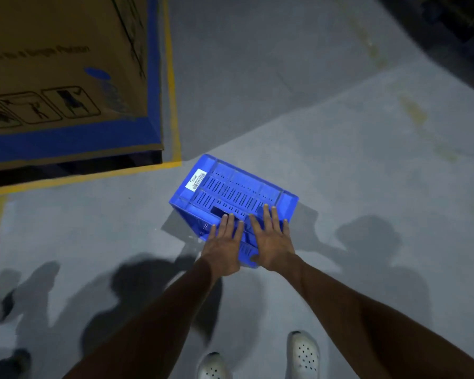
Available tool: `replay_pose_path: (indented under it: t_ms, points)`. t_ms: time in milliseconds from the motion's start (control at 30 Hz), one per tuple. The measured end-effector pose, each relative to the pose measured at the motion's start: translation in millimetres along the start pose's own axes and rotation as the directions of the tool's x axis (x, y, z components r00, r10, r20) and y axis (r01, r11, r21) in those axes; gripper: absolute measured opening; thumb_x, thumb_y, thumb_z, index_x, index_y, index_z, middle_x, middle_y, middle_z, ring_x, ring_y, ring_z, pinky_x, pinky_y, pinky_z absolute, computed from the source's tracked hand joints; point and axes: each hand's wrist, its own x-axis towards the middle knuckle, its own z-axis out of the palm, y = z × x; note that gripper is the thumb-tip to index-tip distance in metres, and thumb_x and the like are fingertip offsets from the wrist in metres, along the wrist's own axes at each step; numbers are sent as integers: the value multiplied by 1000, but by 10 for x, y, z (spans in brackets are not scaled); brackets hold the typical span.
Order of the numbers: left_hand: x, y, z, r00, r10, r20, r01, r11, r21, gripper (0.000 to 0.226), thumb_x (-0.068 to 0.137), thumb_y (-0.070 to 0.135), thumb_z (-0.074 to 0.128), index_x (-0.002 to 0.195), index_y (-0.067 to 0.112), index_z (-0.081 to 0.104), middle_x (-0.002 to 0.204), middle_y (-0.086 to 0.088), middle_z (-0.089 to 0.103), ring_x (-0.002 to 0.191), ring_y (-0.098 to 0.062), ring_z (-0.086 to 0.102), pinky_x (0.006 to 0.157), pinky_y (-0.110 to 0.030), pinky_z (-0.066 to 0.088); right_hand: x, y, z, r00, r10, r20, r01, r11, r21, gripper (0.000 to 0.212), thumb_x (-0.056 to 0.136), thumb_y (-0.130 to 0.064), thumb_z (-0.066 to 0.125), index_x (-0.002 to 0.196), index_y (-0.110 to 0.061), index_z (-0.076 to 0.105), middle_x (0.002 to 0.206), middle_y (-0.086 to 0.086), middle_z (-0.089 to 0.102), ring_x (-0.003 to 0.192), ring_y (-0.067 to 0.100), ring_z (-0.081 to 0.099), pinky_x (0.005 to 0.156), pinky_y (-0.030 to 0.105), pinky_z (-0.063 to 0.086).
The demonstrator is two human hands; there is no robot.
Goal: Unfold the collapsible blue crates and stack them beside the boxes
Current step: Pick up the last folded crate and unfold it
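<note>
A blue collapsible crate lies on the grey floor in the middle of the view, its slotted panel facing up and a white barcode label near its far left corner. My left hand rests flat on the crate's near end, fingers spread. My right hand lies flat beside it on the same panel, fingers spread, thumb at the near edge. Neither hand curls around anything.
A large cardboard box with a blue band along its base stands at the upper left, inside a yellow floor line. My two white perforated shoes show at the bottom. Dark shapes sit at the upper right.
</note>
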Motion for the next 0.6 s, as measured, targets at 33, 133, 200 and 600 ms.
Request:
replay_pose_path:
  t_ms: [33,133,200,600]
  points:
    - [27,51,85,1000,-22,-21,23,1000,16,100,82,34,58,154,11,-9,160,-20,-16,147,-36,-16,119,-53,-1,58,-9,98,1000,9,-17,-9,999,-38,116,75,-59,69,154,-25,-10,158,16,-25,144,37,-26,116,60,0]
    - [96,218,213,993,-103,-62,106,993,59,110,76,31,63,152,9,-13,157,-25,-20,145,-41,-20,117,-57,-6,133,-23,343,985,47,-164,-63,994,-90,106,78,-45,68,155,-26,-2,161,17,-13,145,40,-21,116,59,3]
    - [122,269,249,988,-124,-89,133,985,107,110,76,30,64,151,7,-13,156,-29,-18,144,-45,-19,116,-60,-7,157,-34,401,975,41,-218,-60,995,-83,89,87,-33,58,155,-26,2,161,17,-9,145,40,-19,117,58,3]
    - [-36,196,61,995,-73,-73,66,994,-87,94,84,24,57,155,15,-5,161,-17,-14,147,-35,-19,120,-52,-4,-47,-116,154,994,77,-82,-82,994,-66,95,88,-26,64,155,-25,-4,162,16,-10,144,41,-21,116,59,4]
